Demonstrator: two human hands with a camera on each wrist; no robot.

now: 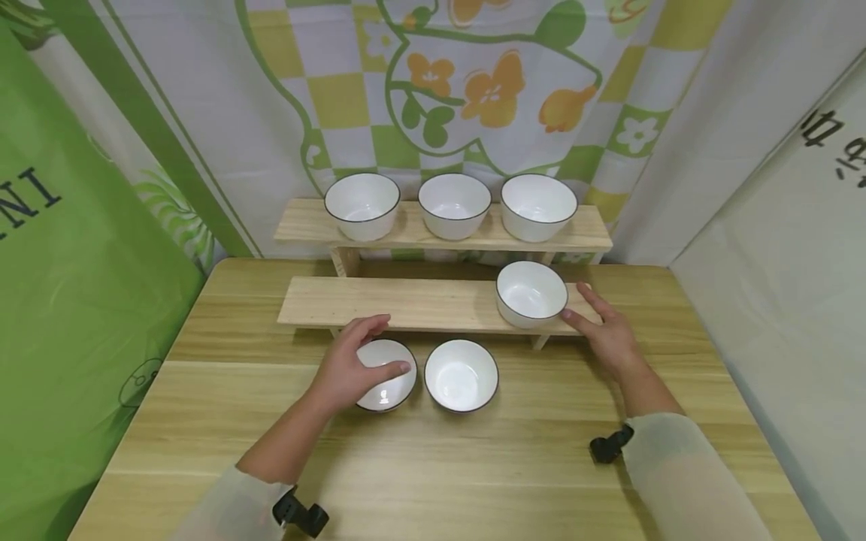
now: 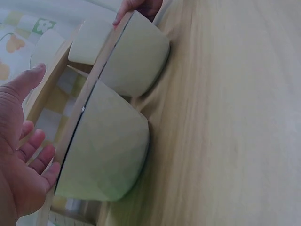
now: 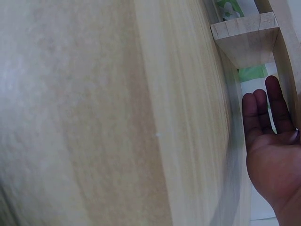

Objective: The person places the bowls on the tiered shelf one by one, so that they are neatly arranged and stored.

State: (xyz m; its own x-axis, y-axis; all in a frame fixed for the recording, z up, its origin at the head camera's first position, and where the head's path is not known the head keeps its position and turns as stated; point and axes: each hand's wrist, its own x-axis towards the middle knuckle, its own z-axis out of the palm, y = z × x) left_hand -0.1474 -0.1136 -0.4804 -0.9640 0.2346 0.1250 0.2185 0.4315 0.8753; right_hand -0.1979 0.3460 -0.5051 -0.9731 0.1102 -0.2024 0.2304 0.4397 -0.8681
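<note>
The left hand (image 1: 352,368) lies over the left bowl (image 1: 387,376) on the worktop (image 1: 473,466), thumb toward the lower shelf (image 1: 406,303) and fingers draped across the rim; the left wrist view shows those fingers spread and relaxed beside the bowl's wall, so this grip reads as released and not yet clamped. To lift well, I judge the thumb and fingers should close on opposite sides of the rim and raise the bowl straight up, keeping it away from the second bowl (image 1: 461,375) just to the grip's right. The right hand (image 1: 605,334) has straight fingers touching the side of the shelf bowl (image 1: 531,294), which stands at the lower shelf's right end; its grip is also released. Three more bowls (image 1: 453,206) stand on the upper shelf (image 1: 304,224) beyond. Legible writing is scant: the letters "NI" (image 1: 27,201) on the green banner far left of the grips, and dark characters (image 1: 835,143) on the right wall, too cropped to read.
</note>
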